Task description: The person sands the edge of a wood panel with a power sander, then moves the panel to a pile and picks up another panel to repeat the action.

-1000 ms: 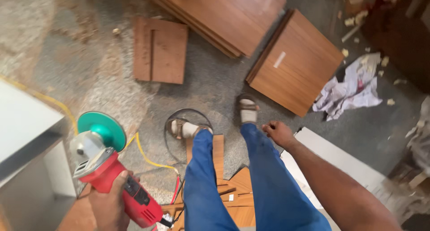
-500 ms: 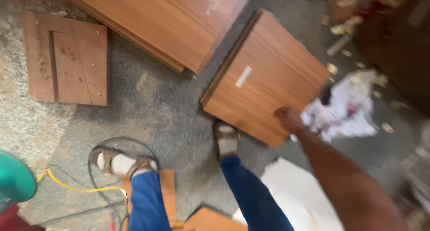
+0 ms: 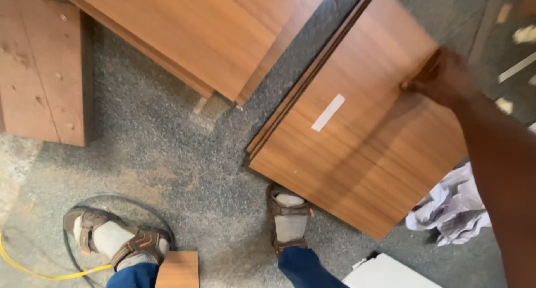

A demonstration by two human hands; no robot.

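Under the right hand lies a square wooden panel of warm brown veneer, flat on the grey speckled floor. The hand's fingers curl over the panel's far right edge and grip it; the image is blurred there, so the exact finger placement cannot be told. The forearm runs back from the hand toward the lower right corner of the view. A white strip of tape sits on the panel's face, left of the hand. The panel appears to rest on a second board of like size, whose edge shows along its left side. The left hand is out of view.

Further left of the hand lies a stack of long wooden boards, and beyond that a rougher reddish board. Below the hand, crumpled pale paper lies at the panel's near corner. The person's two sandalled feet stand on the floor, with a yellow cable beside the left one.
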